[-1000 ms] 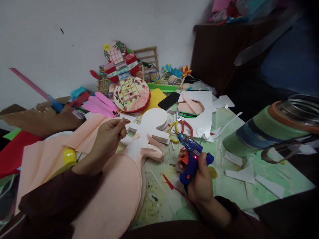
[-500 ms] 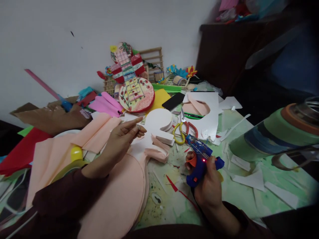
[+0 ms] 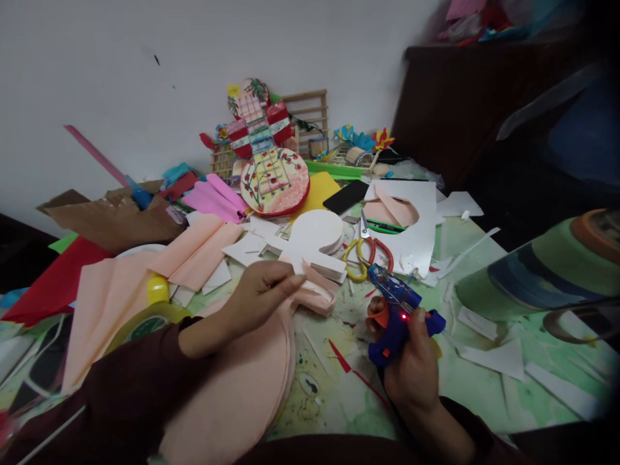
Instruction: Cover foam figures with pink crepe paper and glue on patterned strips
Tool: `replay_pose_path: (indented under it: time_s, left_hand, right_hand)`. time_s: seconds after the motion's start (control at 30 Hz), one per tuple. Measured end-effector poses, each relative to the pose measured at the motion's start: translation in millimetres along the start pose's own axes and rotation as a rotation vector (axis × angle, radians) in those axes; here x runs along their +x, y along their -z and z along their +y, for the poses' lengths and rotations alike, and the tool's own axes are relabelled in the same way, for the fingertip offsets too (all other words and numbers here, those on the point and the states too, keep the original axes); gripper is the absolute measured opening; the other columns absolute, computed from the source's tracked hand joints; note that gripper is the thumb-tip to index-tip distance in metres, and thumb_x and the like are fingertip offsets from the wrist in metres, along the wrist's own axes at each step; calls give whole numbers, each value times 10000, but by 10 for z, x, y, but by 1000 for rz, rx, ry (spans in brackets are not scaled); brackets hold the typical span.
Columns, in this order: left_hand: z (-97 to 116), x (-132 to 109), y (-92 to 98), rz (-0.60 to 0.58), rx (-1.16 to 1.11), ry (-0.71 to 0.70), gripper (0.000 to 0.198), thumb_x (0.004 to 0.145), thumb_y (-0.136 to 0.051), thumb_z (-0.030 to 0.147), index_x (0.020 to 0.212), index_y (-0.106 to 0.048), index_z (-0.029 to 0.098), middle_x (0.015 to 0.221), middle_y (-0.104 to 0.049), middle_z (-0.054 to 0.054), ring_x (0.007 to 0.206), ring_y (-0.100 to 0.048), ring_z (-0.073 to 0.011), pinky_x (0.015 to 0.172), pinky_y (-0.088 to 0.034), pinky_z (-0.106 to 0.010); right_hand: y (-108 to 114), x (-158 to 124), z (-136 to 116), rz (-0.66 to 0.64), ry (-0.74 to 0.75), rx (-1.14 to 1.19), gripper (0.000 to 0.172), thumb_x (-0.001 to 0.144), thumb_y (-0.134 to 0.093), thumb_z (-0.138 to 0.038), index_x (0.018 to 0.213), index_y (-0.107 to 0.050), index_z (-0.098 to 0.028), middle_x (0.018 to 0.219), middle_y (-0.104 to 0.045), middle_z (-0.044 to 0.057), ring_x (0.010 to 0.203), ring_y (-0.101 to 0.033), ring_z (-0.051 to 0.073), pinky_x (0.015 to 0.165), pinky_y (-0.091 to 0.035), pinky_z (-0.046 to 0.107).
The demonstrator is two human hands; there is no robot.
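My right hand (image 3: 411, 361) is wrapped round a blue hot glue gun (image 3: 394, 323) with an orange trigger and a lit red light. Its nozzle points away, close to the yellow and red scissors handles (image 3: 372, 255). Fingers curled and thumb pressed in, my left hand (image 3: 259, 300) is closed above a guitar-like cardboard shape; whether anything is between the fingertips I cannot make out. This shape has a large round body covered in peach paper (image 3: 237, 394) and a bare white rounded end (image 3: 317, 232). Beside my left fingertips, a loose peach paper flap (image 3: 317, 287) stands along its narrow middle.
A painted guitar-like craft piece (image 3: 276, 181) leans at the back. A black phone (image 3: 346, 197) and a cut white board (image 3: 411, 226) lie before it. On the right stands a green bottle (image 3: 523, 265) among paper scraps. Tape rolls (image 3: 157, 289) and peach paper (image 3: 104, 310) are left.
My left hand has turned and come lower, beside the peach flap, its fingers now curled in where the index finger was stretched out. The glue gun stays in my right hand. The view shifted slightly.
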State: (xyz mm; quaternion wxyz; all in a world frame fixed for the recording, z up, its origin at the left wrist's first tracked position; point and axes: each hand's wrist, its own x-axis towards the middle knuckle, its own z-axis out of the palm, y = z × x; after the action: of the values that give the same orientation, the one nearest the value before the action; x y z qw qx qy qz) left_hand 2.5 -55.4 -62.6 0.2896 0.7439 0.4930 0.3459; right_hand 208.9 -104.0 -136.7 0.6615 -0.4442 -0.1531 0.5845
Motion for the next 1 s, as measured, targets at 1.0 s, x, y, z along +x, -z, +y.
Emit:
replay_pose_path:
  time_s: [1.0]
  left_hand:
    - [108,-233,-483,-310,-216,104,214,887,-558,295,723,-611,170,662,-617,1,597,-521,-103,554,-384,-213]
  right_hand:
    - [68,-61,-58,-386,150,-560,183,697,-748,-397,776,-706,-238,777,-717,18,741,-664,184,711,-552,331]
